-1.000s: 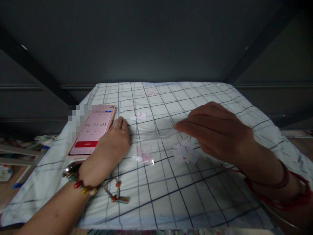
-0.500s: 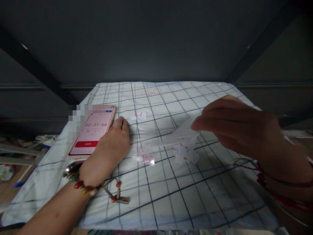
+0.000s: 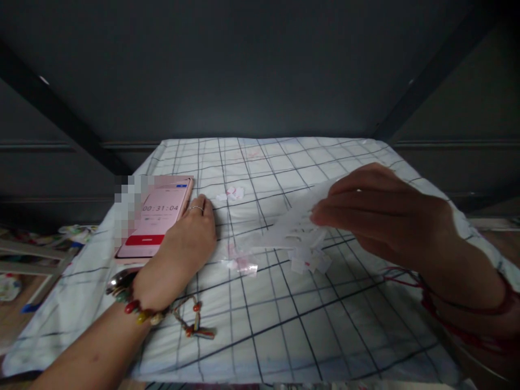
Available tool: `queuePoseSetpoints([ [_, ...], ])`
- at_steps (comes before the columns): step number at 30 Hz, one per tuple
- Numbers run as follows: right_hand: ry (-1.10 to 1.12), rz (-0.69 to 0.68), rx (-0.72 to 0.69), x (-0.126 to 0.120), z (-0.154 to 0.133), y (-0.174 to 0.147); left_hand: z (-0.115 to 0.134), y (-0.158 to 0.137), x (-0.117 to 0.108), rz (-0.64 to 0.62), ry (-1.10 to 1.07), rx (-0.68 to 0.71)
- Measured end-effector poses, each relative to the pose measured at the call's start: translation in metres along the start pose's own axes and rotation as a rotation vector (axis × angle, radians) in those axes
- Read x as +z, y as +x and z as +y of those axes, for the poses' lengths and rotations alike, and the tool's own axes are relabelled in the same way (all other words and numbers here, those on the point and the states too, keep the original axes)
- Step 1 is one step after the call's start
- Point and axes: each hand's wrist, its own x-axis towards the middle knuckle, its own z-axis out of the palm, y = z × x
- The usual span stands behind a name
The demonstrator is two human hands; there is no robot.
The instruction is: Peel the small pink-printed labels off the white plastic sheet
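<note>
My right hand (image 3: 382, 214) is pinched on a thin clear plastic sheet (image 3: 292, 219) and holds it a little above the checked cloth (image 3: 268, 325). Under the sheet lies a small heap of white paper squares (image 3: 309, 260). My left hand (image 3: 184, 252) rests flat on the cloth, its fingers closed, beside a pink phone (image 3: 156, 216) that shows a running timer. A beaded bracelet (image 3: 138, 311) sits on my left wrist.
A small clear bag with pink bits (image 3: 242, 262) lies between my hands. A few more paper scraps (image 3: 232, 193) lie farther back. A dark wall stands behind the cloth-covered surface, and cluttered floor shows at the left.
My right hand took hold of the clear sheet, lifted it off the cloth and drew it right, then drifted slightly back left. The timer advanced a second. My left hand stayed put.
</note>
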Motion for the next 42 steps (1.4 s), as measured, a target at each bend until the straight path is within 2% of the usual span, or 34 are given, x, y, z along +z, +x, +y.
queuePoseSetpoints([
  [6,-0.156,0.216,0.026,0.009,0.006,-0.003,-0.001,-0.001,-0.005,-0.031,-0.025,0.009],
  [10,-0.169,0.208,0.032,0.022,0.02,-0.007,-0.003,-0.003,-0.003,-0.011,-0.05,0.031],
  [14,-0.193,0.259,0.064,0.038,0.024,-0.004,0.002,-0.002,-0.005,-0.051,-0.045,-0.066],
  [18,-0.207,0.204,0.035,0.052,0.024,0.008,0.005,-0.002,-0.01,-0.084,0.014,-0.063],
  [22,-0.268,0.058,0.016,0.061,0.025,0.022,0.004,-0.003,-0.01,-0.061,0.08,-0.004],
  [28,-0.21,-0.101,0.083,0.056,0.032,0.022,0.005,-0.004,-0.006,-0.069,0.098,-0.034],
  [31,-0.179,-0.058,0.119,0.048,0.035,0.017,0.007,-0.004,-0.008,-0.073,0.094,-0.038],
  [35,-0.219,0.073,0.103,0.05,0.036,0.017,0.012,-0.001,-0.019,-0.156,0.099,-0.097],
  [39,-0.244,-0.05,0.102,0.053,0.036,0.018,0.017,0.0,-0.03,-0.23,0.06,-0.141],
  [42,-0.287,-0.095,0.115,0.044,0.037,0.012,0.019,0.0,-0.033,-0.231,0.065,-0.148],
])
